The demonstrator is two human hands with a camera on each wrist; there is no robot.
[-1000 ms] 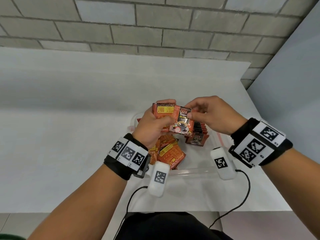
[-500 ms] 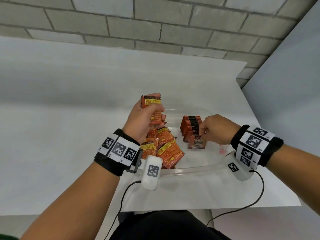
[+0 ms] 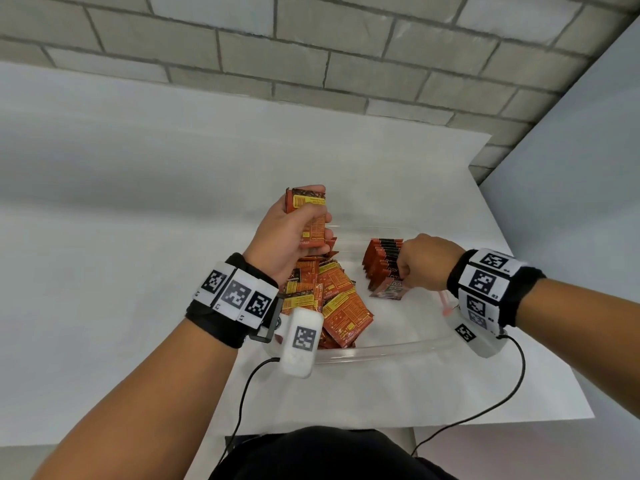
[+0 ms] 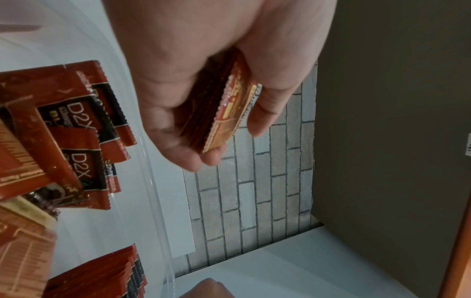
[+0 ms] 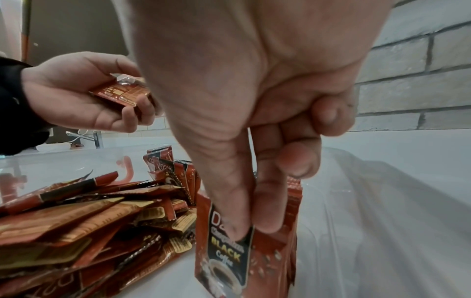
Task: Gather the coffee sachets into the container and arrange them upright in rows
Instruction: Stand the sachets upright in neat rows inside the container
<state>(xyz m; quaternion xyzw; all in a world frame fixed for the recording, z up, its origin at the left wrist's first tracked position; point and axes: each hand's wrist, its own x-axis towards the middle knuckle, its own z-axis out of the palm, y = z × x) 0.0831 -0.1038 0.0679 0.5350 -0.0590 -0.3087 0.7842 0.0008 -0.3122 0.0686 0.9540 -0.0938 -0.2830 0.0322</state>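
Head view: the clear container sat on the white table; its near-left corner was hidden behind the left wrist unit. Inside, a loose pile of sachets lay at left and an upright row of sachets at right. The left hand was clamped on a small stack of sachets above the pile. The right hand was at the row's near end; its fingertips were hidden.

Left wrist view: fingers were curled round the stack, seen edge-on; count unreadable. Pile blurred, cut off at left.

Right wrist view: thumb and forefinger pinched the front sachet, upright against the row, inside the container. "BLACK Coffee" was legible here only.
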